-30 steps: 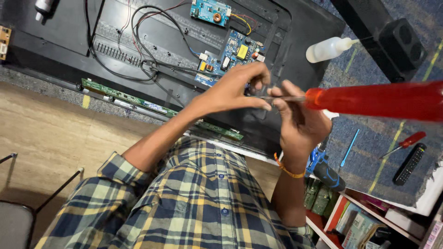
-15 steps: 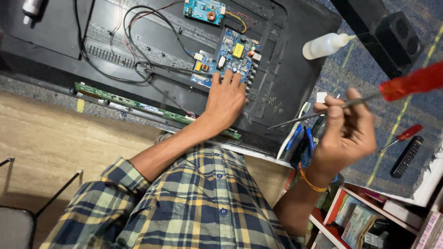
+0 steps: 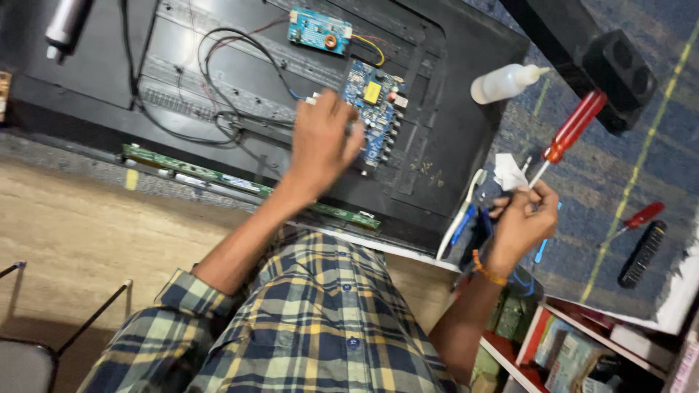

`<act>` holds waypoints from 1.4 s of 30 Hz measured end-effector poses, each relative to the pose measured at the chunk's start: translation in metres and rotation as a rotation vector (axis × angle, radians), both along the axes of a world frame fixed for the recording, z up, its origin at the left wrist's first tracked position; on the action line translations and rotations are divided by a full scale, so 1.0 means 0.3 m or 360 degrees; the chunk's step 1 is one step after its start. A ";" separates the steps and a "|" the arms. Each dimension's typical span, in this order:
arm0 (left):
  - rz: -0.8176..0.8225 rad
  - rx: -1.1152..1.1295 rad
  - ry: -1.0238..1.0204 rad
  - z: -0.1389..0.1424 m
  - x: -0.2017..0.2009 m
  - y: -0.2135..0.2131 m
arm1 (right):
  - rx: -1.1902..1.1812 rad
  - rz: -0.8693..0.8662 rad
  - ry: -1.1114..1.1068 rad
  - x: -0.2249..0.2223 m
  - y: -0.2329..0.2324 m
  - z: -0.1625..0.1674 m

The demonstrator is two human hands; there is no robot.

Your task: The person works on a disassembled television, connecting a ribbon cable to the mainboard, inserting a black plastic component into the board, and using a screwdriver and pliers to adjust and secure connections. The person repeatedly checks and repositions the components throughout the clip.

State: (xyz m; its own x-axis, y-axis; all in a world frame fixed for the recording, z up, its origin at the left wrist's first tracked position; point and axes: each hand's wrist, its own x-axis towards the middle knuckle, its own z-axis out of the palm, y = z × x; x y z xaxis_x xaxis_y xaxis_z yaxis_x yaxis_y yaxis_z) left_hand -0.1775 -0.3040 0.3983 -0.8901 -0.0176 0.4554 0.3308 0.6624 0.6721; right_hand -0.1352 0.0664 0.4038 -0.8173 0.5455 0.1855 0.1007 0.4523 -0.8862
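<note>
Red-handled screwdriver (image 3: 566, 138) sits in the right hand (image 3: 520, 218), which is closed around its thin steel shank near the handle; it looks light and stiff, with the hard plastic grip the surer place to hold. Left of it, the left hand (image 3: 320, 142) rests with fingers curled loosely on the blue circuit board (image 3: 373, 109), probably fragile and best taken by its edges. Farther off, the black back panel (image 3: 444, 145) lies on the surface beside a white squeeze bottle (image 3: 502, 81) and blue carpet (image 3: 619, 175).

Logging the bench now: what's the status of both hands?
Left hand on blue circuit board. Right hand grips red-handled screwdriver. Black cables beside board.
</note>
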 end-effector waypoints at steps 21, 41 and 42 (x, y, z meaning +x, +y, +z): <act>-0.0678 -0.0450 0.0011 0.079 -0.068 -0.045 | 0.0769 0.0487 -0.0318 -0.046 -0.369 -0.010; -0.0594 -0.0542 -0.0145 -0.183 -0.451 0.138 | -0.0336 0.0557 -0.0151 0.016 -0.549 -0.056; -0.0582 -0.0486 -0.0108 -0.195 -0.461 0.139 | -0.0344 0.0587 -0.0156 0.015 -0.554 -0.054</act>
State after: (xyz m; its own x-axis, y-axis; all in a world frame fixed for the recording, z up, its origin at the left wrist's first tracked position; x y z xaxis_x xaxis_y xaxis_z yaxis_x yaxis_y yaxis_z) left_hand -0.3160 -0.2623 0.3399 -0.8409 0.4277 0.3316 0.5410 0.6815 0.4928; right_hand -0.1308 -0.0998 0.3877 -0.9727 0.2318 0.0110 0.0556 0.2789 -0.9587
